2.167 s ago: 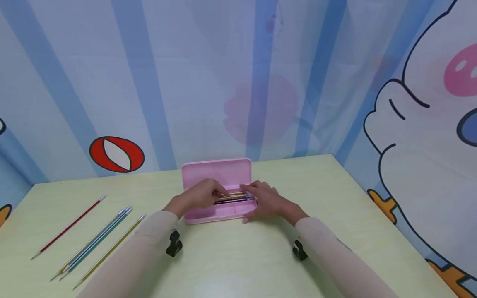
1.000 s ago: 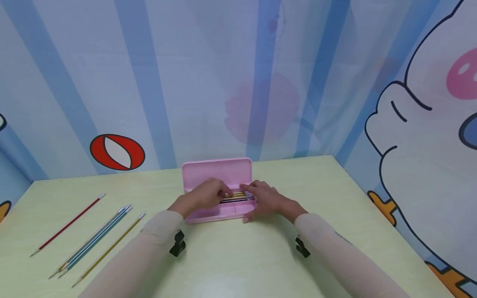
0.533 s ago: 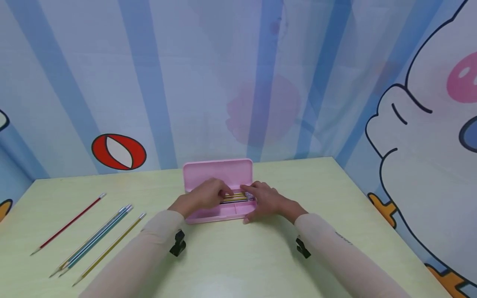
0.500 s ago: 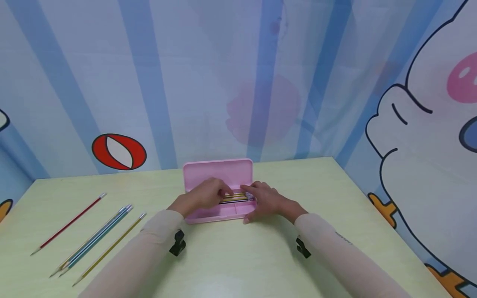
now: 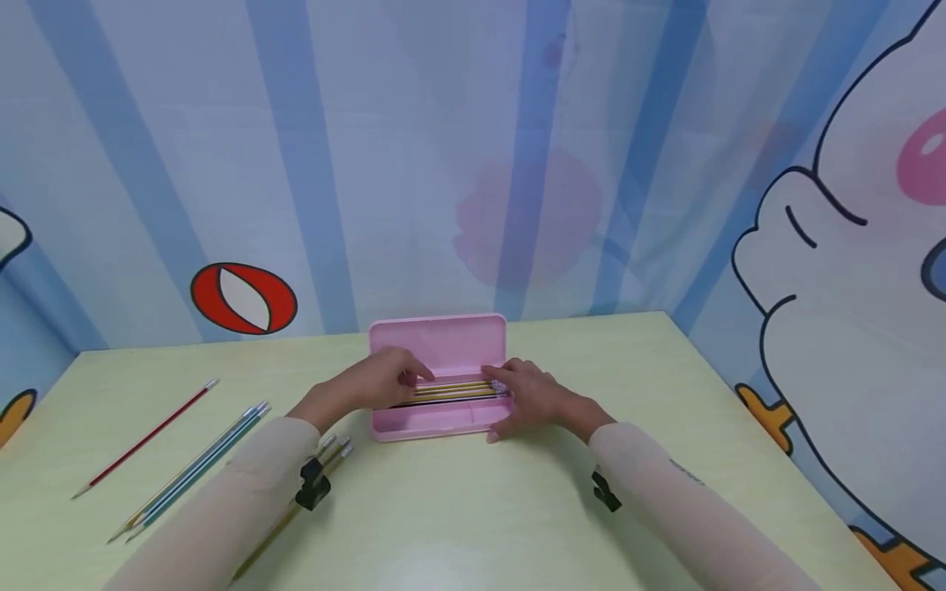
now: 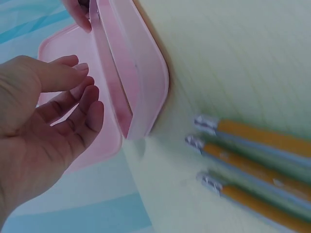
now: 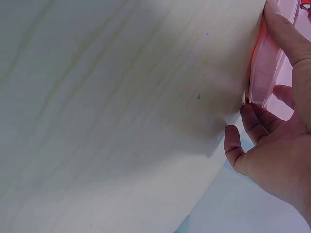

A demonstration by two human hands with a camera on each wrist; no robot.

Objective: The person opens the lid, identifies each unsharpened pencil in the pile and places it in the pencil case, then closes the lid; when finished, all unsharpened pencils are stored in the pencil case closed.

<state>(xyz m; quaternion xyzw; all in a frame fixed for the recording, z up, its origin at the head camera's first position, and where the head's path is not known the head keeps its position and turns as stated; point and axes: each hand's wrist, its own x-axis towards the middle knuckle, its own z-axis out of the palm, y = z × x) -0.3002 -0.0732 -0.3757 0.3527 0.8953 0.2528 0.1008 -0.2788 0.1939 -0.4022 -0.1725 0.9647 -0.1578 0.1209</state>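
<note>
A pink pencil case (image 5: 439, 341) lies with its lid raised near the table's far edge. Several pencils (image 5: 454, 393), yellow and dark striped, lie in its rear compartment. The front compartment shows pink and bare. My left hand (image 5: 375, 382) is over the case's left end; in the left wrist view its fingers (image 6: 80, 114) are loosely curved with nothing between them. At the other end, my right hand (image 5: 538, 400) holds the case, thumb at the front and fingers around the right end. The right wrist view shows that hand (image 7: 277, 150) against the case's pink wall (image 7: 266, 73).
On the left of the table lie a red pencil (image 5: 144, 439) and a bundle of blue and gold pencils (image 5: 195, 472). Three yellow pencils (image 6: 257, 165) lie beside the case, partly under my left sleeve (image 5: 222, 501). A patterned curtain (image 5: 414, 164) hangs behind the table.
My left hand has moved left and back from the pencils in the case, baring more of them. The left sleeve now uncovers yellow pencil ends. My right hand keeps its place on the case.
</note>
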